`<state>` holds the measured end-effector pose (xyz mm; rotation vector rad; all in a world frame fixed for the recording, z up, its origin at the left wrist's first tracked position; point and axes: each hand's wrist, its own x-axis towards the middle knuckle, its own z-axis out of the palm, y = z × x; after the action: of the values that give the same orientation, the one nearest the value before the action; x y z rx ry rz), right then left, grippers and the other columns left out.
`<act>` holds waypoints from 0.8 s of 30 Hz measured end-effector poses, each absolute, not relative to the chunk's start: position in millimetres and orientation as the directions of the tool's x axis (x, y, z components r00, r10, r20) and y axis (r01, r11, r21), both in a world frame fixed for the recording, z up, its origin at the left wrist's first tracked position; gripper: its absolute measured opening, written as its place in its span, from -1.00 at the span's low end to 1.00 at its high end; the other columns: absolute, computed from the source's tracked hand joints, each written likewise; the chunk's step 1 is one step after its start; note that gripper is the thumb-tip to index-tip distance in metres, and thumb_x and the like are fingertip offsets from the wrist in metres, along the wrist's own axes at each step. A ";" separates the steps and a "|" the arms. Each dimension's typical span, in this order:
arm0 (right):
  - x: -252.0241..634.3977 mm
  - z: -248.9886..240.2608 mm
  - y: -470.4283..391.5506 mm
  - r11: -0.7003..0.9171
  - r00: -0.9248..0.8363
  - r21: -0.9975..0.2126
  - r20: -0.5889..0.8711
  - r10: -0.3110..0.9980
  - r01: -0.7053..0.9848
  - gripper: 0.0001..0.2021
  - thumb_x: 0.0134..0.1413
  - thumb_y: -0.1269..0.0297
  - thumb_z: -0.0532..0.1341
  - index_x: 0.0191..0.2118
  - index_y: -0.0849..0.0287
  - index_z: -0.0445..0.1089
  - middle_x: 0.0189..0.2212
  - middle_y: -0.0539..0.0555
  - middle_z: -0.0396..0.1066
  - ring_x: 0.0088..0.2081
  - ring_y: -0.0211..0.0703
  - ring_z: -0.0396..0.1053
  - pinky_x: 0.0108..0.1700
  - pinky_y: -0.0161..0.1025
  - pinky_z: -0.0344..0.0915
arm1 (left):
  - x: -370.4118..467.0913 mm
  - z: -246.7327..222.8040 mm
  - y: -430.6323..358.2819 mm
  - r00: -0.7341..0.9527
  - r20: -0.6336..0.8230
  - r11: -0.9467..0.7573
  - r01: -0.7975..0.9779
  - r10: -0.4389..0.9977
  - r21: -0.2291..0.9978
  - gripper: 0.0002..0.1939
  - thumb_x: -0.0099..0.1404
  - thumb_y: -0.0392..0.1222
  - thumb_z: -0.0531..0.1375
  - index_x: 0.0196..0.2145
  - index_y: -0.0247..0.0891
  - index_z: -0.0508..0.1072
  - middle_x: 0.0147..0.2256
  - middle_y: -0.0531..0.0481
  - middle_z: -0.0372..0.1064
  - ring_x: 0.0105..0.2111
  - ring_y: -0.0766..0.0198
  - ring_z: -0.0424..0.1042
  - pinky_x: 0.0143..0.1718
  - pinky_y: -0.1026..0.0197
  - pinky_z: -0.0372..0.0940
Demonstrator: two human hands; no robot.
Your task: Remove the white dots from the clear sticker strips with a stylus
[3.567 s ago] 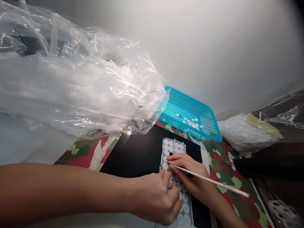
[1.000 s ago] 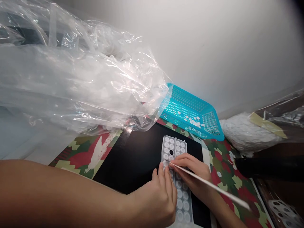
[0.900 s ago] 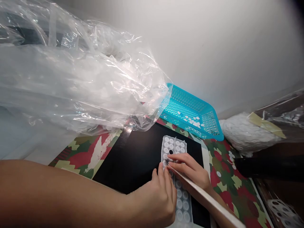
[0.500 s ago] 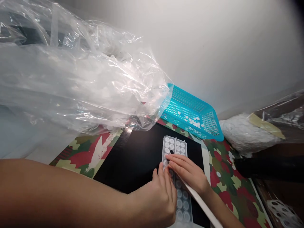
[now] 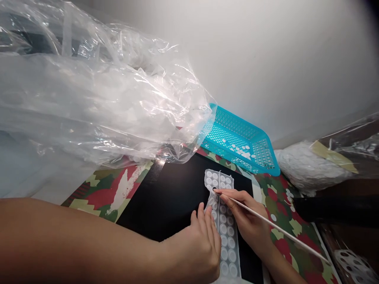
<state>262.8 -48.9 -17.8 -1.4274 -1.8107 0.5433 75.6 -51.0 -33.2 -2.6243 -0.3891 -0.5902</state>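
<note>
A translucent strip (image 5: 224,221) with rows of round white pieces lies on a black board (image 5: 166,189). Near its upper left part is a dark round hole. My right hand (image 5: 248,217) pinches a long thin white stick (image 5: 278,228), whose tip is at that hole. The stick slants down to the right past the board. My left hand (image 5: 204,236) rests at the strip's left edge, fingers stretched out and partly covering it. What lies under the left fingertips is hidden.
A large clear plastic bag (image 5: 118,106) fills the upper left. Behind the board stands a blue basket (image 5: 251,134) holding small white discs. Right of it lies a bag of white pieces (image 5: 310,165). Loose discs (image 5: 273,217) lie on the patterned cloth (image 5: 302,244).
My right hand has moved right, off the left fingertips, and the stick has swung outward with its tip now at the hole. The strip's left edge looks bent inward below the hole.
</note>
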 end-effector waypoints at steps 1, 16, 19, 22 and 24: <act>262.0 -17.3 -48.9 0.283 -0.084 -0.720 0.300 0.950 0.633 -0.84 0.20 0.43 0.17 -0.20 0.04 0.44 -0.21 0.00 0.53 -0.18 -0.24 0.49 -0.12 -0.37 0.40 | 75.4 -33.0 -50.7 0.872 0.458 -0.873 0.353 0.175 -0.338 -0.64 0.24 -0.31 0.03 -0.14 -0.63 0.47 -0.17 -0.42 0.46 -0.20 -0.16 0.50 -0.31 -0.02 0.44; 265.4 -19.7 -45.9 0.403 -0.305 -0.709 0.270 0.913 0.579 -0.84 0.14 0.50 0.19 -0.23 0.11 0.43 -0.21 0.05 0.50 -0.12 -0.15 0.44 -0.01 -0.21 0.35 | 76.2 -32.0 -53.1 0.839 0.496 -0.873 0.398 0.222 -0.281 -0.64 0.24 -0.28 0.02 -0.17 -0.60 0.49 -0.17 -0.41 0.47 -0.22 -0.12 0.50 -0.31 -0.02 0.40; 265.6 -18.6 -44.7 0.383 -0.287 -0.732 0.261 0.922 0.563 -0.86 0.13 0.49 0.20 -0.26 0.12 0.44 -0.24 0.06 0.49 -0.14 -0.14 0.44 -0.06 -0.20 0.37 | 73.7 -24.8 -52.3 0.843 0.460 -0.873 0.423 0.281 -0.243 -0.65 0.27 -0.27 0.00 -0.16 -0.51 0.50 -0.17 -0.34 0.47 -0.23 -0.05 0.49 -0.33 0.00 0.39; 265.0 -17.8 -44.3 0.372 -0.269 -0.739 0.262 0.927 0.561 -0.87 0.12 0.48 0.22 -0.26 0.12 0.44 -0.25 0.07 0.48 -0.15 -0.13 0.44 -0.08 -0.20 0.37 | 71.4 -20.9 -52.3 0.858 0.405 -0.851 0.444 0.314 -0.280 -0.61 0.31 -0.26 -0.04 -0.06 -0.47 0.46 -0.10 -0.31 0.44 -0.15 -0.03 0.44 -0.28 0.00 0.36; 263.8 -17.0 -44.4 0.372 -0.259 -0.740 0.270 0.927 0.561 -0.88 0.11 0.48 0.22 -0.28 0.13 0.44 -0.28 0.07 0.49 -0.16 -0.12 0.45 -0.08 -0.19 0.37 | 71.1 -22.1 -52.9 0.864 0.385 -0.839 0.450 0.323 -0.306 -0.58 0.31 -0.22 -0.03 -0.02 -0.49 0.44 -0.07 -0.34 0.41 -0.09 -0.07 0.41 -0.21 -0.02 0.31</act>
<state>263.8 -44.4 -17.0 -1.2843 -1.9393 0.6736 71.1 -52.9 -22.1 -2.6473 -0.5723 -0.4518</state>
